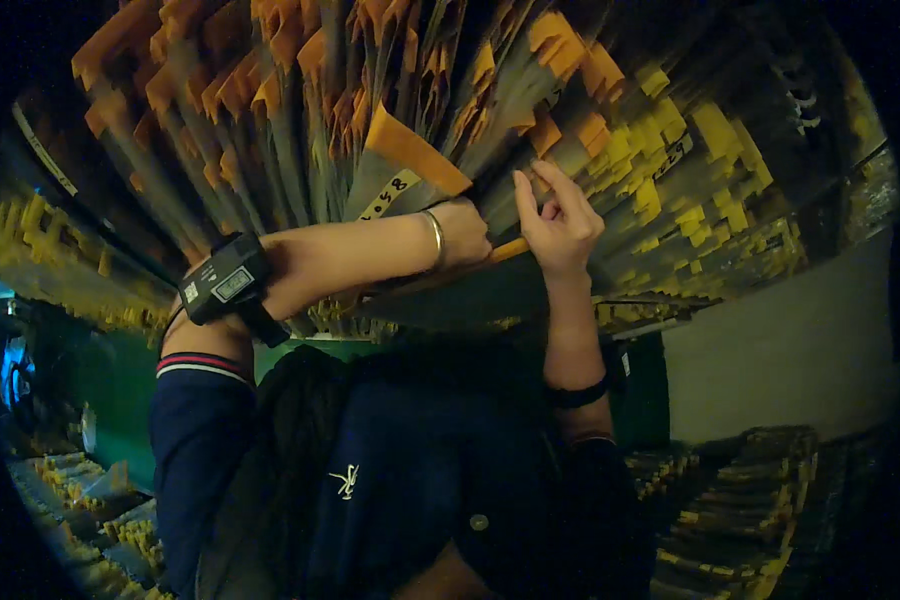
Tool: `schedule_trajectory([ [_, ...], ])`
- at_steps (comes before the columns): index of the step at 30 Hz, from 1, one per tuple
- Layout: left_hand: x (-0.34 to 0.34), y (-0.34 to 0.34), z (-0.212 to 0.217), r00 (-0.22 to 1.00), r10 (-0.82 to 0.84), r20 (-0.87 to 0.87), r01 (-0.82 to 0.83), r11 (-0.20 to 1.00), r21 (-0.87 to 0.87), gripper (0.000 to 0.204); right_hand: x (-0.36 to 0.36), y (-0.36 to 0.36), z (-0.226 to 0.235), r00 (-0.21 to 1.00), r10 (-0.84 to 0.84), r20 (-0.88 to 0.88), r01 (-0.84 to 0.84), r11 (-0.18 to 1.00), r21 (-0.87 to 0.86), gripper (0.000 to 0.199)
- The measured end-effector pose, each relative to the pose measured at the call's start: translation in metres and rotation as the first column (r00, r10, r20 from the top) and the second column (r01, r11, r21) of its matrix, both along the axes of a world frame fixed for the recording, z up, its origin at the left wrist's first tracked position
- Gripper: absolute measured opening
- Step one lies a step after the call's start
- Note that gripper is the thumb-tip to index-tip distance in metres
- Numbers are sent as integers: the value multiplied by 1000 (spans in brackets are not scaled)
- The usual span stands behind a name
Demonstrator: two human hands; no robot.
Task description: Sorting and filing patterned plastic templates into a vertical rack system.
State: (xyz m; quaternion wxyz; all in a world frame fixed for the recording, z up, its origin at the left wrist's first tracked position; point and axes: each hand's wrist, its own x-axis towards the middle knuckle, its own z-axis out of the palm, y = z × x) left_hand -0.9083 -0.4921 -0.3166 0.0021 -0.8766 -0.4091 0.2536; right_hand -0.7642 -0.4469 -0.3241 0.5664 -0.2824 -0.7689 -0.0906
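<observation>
Tightly packed grey folder-like sheets (290, 170) fan out in front of me, many edged with orange tabs (420, 150). My left hand (462, 232) reaches across to the right and lies among them, fingers curled closed; what they grip is hidden. Just above its wrist, a pale label (388, 192) with dark marks sits on one sheet. A thin orange edge (510, 250) runs from my left hand toward my right wrist. My right hand (562, 215) is raised beside it, thumb and bent fingers apart, nearest the orange tabs, with nothing visible in it.
Yellow-tabbed sheets (650, 150) fill the right side of the row. More tabbed stacks (740, 520) stand low at the right and low at the left. A pale flat surface (770, 330) lies at the right. A black device (225, 280) is strapped to my left forearm.
</observation>
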Motion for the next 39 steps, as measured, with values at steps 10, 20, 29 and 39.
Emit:
schedule_trajectory([
  [10, -19, 3, -12, 893, 76, 444, -32, 994, -107, 27, -7, -34, 25, 985, 144, -100, -175, 835, -522, 26],
  [20, -21, 0, 3, 912, 200, 358, -151, 976, -160, 29, 135, -82, -34, 888, 406, 217, 224, 30, -974, 47],
  [29, -39, 7, -50, 954, -263, -142, 295, 902, 316, 41, 179, -213, -14, 952, 96, 291, 138, 714, -686, 21],
  [39, -22, -26, -79, 859, -271, -435, 433, 838, 332, 34, 212, -365, 93, 916, -290, 278, 401, 652, -644, 29],
])
